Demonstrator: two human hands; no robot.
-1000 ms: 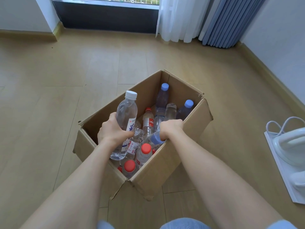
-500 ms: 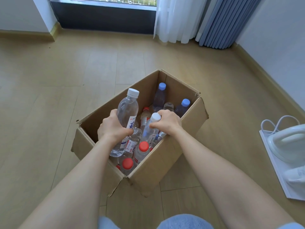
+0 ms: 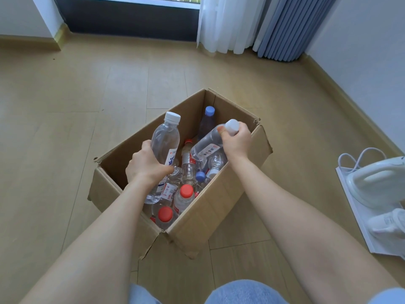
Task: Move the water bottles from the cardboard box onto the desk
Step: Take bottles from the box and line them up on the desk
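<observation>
Over box (image 3: 219, 205), held bottles (image 3: 165, 139) seemingly clear

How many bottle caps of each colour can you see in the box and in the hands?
White caps: 2, one on each held bottle
Blue caps: 2
Red caps: 3 clear, and some half-hidden red bits may be more
Total: 7 clear caps

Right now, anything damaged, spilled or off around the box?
The cardboard box is split and ragged at its near corner seam. The loose bottles inside lie jumbled at mixed angles. No spill visible. The left hand grips the larger white-capped bottle; the right hand grips the tilted white-capped bottle.
</observation>
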